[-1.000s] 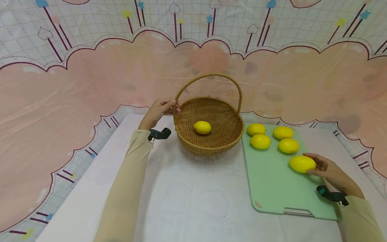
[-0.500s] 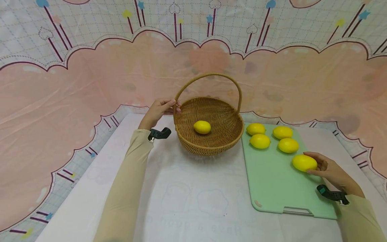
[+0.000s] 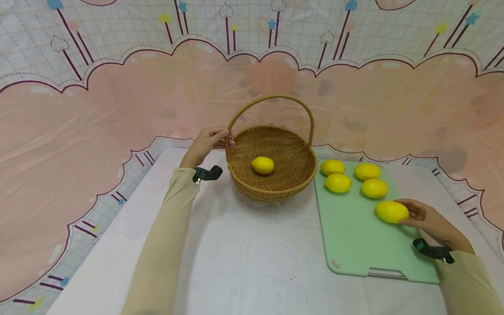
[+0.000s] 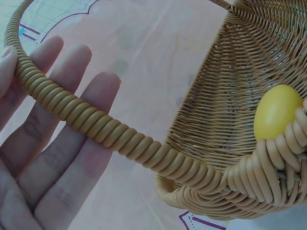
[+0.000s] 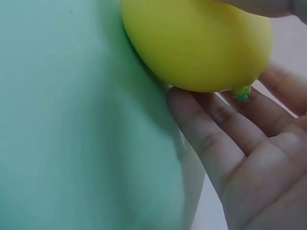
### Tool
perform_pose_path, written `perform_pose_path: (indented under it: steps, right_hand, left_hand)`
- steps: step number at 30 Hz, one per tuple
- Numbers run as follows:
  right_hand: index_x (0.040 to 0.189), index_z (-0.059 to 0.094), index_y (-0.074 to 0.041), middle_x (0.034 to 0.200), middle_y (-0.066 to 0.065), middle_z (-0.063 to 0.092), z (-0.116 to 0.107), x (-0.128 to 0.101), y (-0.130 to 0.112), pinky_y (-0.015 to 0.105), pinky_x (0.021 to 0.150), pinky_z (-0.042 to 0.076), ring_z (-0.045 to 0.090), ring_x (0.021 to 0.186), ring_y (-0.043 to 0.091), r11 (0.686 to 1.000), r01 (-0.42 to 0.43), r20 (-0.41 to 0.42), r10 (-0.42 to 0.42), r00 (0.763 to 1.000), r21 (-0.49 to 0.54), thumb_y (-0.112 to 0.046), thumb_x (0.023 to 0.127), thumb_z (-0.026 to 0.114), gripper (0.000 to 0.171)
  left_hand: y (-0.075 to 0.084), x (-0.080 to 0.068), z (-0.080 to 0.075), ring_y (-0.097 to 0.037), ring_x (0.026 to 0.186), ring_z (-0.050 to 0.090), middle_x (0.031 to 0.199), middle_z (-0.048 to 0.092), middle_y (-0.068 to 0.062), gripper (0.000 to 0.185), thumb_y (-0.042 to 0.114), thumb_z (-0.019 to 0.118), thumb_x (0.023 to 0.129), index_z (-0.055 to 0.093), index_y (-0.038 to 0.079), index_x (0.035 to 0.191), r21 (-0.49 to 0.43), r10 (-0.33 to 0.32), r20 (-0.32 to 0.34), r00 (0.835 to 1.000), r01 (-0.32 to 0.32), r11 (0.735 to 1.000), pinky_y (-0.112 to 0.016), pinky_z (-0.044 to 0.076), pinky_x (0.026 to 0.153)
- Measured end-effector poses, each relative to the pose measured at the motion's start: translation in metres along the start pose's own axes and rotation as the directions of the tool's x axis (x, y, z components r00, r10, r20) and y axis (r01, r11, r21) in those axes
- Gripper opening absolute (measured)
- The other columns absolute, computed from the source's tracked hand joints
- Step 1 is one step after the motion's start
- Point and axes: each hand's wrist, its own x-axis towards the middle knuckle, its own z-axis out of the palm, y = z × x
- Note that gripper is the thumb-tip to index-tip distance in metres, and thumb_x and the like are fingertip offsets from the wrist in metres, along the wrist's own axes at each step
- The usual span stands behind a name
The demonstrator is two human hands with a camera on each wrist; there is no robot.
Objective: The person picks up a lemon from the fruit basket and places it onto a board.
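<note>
My left hand (image 3: 204, 142) pinches the left side of the arched handle of a wicker basket (image 3: 271, 194). In the left wrist view the thumb lies on one side of the wound handle (image 4: 110, 132) and the fingers behind it. One lemon (image 3: 263, 165) lies inside the basket. Over the right part of a green cutting board (image 3: 354, 245), my right hand (image 3: 431, 221) holds another lemon (image 3: 392, 212) by its right end, between thumb and fingers. The right wrist view shows this lemon (image 5: 196, 48) close to the board; I cannot tell whether they touch.
Several more lemons (image 3: 337, 183) lie in two short columns on the far part of the board. The board has a metal-edged handle slot (image 3: 387, 274) at its near edge. A white table (image 3: 244, 253) carries everything, with a patterned cloth (image 3: 157, 96) behind.
The lemon in my right hand has shifted slightly right, then back left, staying low over the board. The left hand and basket hold still.
</note>
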Motion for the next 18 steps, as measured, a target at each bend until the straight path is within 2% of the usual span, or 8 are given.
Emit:
perform_pose_path:
  steps: [3,8,10,13,15,18]
  right_hand:
    - [0.134,0.044,-0.018,0.120,-0.031,0.049,-0.0013,0.0016,0.0009,0.003,0.083,0.044,0.050,0.106,-0.018,1.000,0.017,0.021,-0.017,1.000,0.007,-0.001,0.093,0.055,0.046]
    - [0.135,0.043,-0.018,0.121,-0.034,0.047,-0.0022,0.0028,0.0002,0.002,0.082,0.043,0.048,0.105,-0.021,1.000,-0.003,0.016,0.003,1.000,0.007,0.000,0.093,0.053,0.047]
    - [0.136,0.043,-0.016,0.120,-0.035,0.047,-0.0021,0.0029,0.0000,0.001,0.083,0.042,0.047,0.105,-0.021,1.000,-0.013,0.011,0.013,1.000,0.003,0.002,0.093,0.052,0.048]
    - [0.137,0.042,-0.013,0.120,-0.035,0.046,-0.0014,0.0036,-0.0006,0.001,0.082,0.042,0.047,0.104,-0.021,1.000,-0.029,0.003,0.029,1.000,-0.011,0.001,0.093,0.053,0.049]
    - [0.139,0.040,-0.011,0.121,-0.035,0.045,-0.0012,0.0040,-0.0009,0.001,0.082,0.042,0.047,0.104,-0.021,1.000,-0.029,0.008,0.029,1.000,-0.011,0.001,0.092,0.053,0.050]
    - [0.138,0.039,-0.010,0.121,-0.034,0.045,-0.0013,0.0042,-0.0007,0.001,0.082,0.042,0.047,0.104,-0.021,1.000,-0.023,0.005,0.023,1.000,-0.008,0.003,0.091,0.054,0.051]
  left_hand:
    - [-0.0002,-0.0003,0.0003,-0.008,0.079,0.068,0.080,0.069,0.006,0.025,0.024,0.047,0.099,0.066,0.010,0.094,0.002,0.001,-0.001,1.000,-0.001,1.000,-0.026,0.056,0.080]
    - [0.0015,-0.0011,0.0017,-0.008,0.080,0.068,0.081,0.069,0.006,0.033,0.024,0.047,0.099,0.062,-0.005,0.103,0.007,0.000,0.000,1.000,0.000,1.000,-0.031,0.056,0.084]
    - [0.0017,-0.0012,0.0020,-0.008,0.080,0.068,0.081,0.069,0.006,0.033,0.024,0.047,0.099,0.062,-0.005,0.103,0.010,0.000,0.000,1.000,0.000,1.000,-0.032,0.056,0.084]
    - [0.0015,-0.0010,0.0019,-0.008,0.080,0.068,0.080,0.069,0.006,0.027,0.024,0.047,0.099,0.065,0.004,0.097,0.018,-0.002,-0.002,1.000,0.002,1.000,-0.032,0.056,0.084]
    - [0.0016,-0.0012,0.0019,-0.008,0.079,0.068,0.080,0.069,0.007,0.027,0.024,0.047,0.099,0.065,0.004,0.097,0.022,-0.003,-0.005,1.000,0.003,1.000,-0.030,0.056,0.083]
    - [0.0017,-0.0014,0.0019,-0.007,0.079,0.068,0.079,0.069,0.008,0.034,0.024,0.046,0.099,0.060,-0.007,0.104,0.032,-0.003,-0.009,1.000,0.003,0.999,-0.029,0.056,0.082]
